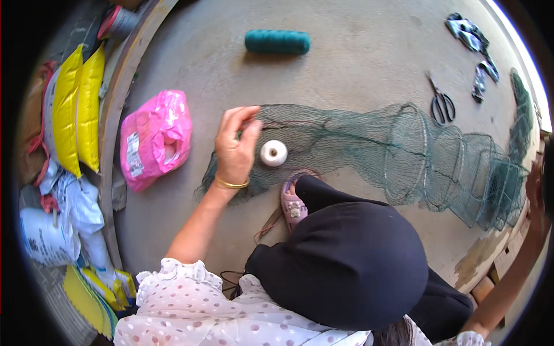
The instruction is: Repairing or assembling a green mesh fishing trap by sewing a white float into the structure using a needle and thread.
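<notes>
A long green net trap (358, 147) with wire hoops lies stretched across the concrete floor. My left hand (234, 150), with a gold bangle on the wrist, pinches the net's loose left end between thumb and fingers. A white round spool (273, 153) rests on the net just right of that hand. My right arm reaches out to the far right rim, where my right hand (536, 184) sits by the net's hooped end. Its grip is hidden in the dark edge. My foot in a pink sandal (293, 205) stands on the net's near edge.
A teal spool of twine (277, 42) lies farther off. Scissors (442, 105) and black scraps (468, 33) lie at the upper right. A pink plastic bag (154, 138) sits left of my hand. Yellow sacks (75, 109) and white sacks (52, 230) are piled beyond a curb at the left.
</notes>
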A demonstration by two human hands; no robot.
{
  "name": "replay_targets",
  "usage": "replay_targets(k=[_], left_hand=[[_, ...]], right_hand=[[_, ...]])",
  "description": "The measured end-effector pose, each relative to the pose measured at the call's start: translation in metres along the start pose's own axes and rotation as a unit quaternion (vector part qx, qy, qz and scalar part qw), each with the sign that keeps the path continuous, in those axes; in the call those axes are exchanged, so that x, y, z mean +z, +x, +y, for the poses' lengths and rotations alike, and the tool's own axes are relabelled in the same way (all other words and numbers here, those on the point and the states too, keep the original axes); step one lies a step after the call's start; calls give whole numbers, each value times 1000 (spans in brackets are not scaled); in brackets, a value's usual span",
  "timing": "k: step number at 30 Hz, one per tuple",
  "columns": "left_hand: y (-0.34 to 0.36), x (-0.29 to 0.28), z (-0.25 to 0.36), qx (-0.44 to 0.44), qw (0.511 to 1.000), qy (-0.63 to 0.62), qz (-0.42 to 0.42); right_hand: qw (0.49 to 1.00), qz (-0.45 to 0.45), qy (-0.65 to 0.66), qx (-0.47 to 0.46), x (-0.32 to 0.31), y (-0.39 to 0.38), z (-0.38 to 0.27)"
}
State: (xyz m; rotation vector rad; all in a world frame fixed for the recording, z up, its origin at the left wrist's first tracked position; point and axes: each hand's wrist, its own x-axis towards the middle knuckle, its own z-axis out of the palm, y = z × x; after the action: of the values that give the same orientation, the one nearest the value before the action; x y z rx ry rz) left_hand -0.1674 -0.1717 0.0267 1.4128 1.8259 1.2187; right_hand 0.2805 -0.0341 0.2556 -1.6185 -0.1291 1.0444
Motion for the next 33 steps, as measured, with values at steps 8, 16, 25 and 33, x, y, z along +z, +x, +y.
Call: replay_targets(k=[8, 16, 25, 33], left_hand=[[-157, -129, -91, -420, 874, -38, 240], [-209, -162, -174, -596, 728, -24, 337], [-125, -146, -163, -706, 673, -208, 69], [-95, -151, -93, -382, 843, -290, 244]], right_hand=[[810, -266, -520, -47, -163, 170, -34], [613, -201, -732, -220, -146, 170, -35], [671, -544, -464, -198, 59, -29, 126], [339, -650, -593, -335, 158, -89, 370]])
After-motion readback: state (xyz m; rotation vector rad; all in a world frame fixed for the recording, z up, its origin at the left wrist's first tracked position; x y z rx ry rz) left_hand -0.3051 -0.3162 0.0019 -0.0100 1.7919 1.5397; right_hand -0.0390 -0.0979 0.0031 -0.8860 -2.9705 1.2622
